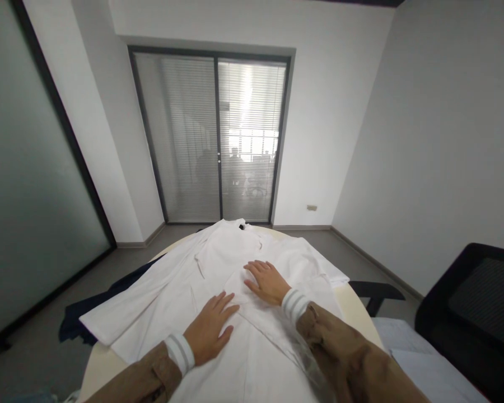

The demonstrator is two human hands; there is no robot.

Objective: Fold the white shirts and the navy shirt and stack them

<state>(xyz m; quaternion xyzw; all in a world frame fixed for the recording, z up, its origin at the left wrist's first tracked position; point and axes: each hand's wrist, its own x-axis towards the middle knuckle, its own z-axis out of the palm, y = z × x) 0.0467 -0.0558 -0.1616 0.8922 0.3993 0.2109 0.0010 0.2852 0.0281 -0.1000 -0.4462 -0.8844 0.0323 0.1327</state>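
Observation:
A white long-sleeved garment [231,252], which looks like a shirt or coat, lies spread over a round table, its collar end toward the far edge. One sleeve [121,313] reaches out to the left and hangs past the table's rim. My left hand [210,327] rests palm down on the cloth near the middle, fingers spread. Farther up and to the right, my right hand [266,281] also lies on the fabric with its fingers stretched out. Neither hand holds anything. Creases run through the cloth between and below my hands.
The pale table's edge [359,310] shows at the right. Dark blue cloth [105,299] hangs over its left side. A black mesh chair [474,302] stands at the right, with white sheets or cloth [424,352] beside it. Glass doors with blinds [212,140] lie beyond.

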